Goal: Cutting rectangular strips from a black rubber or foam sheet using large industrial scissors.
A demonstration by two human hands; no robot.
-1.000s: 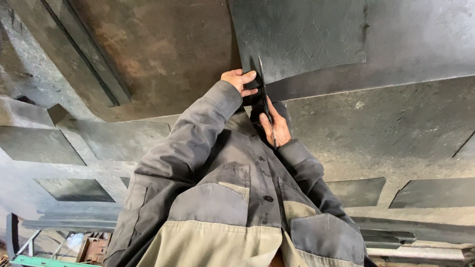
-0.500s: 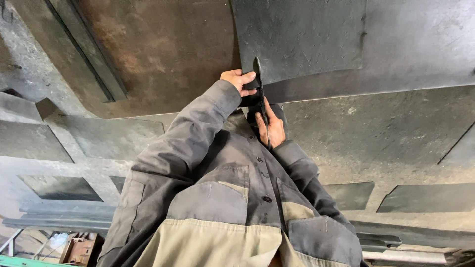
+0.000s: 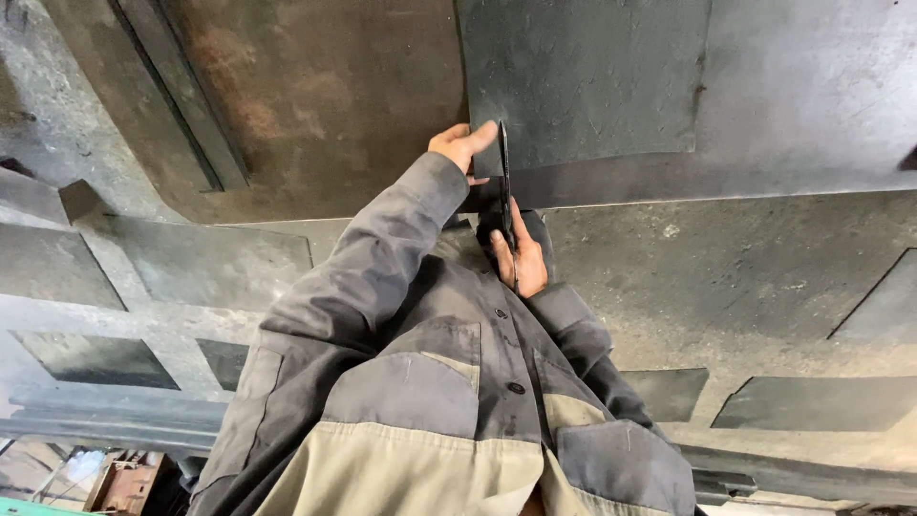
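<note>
Two hands are working one thin dark metal plate (image 3: 505, 191), standing on edge in front of the person's chest, over the big grey steel sheets (image 3: 726, 277) below. Left hand (image 3: 462, 145) is gripping the plate's top end, thumb laid along its edge, fingers wrapped behind. Right hand (image 3: 518, 253) is clamping the lower end, fingers closed round it. Plate is showing edge-on, approx upright, so its face can't be read. Grey work jacket (image 3: 420, 382) w/ tan panels is filling the lower view.
</note>
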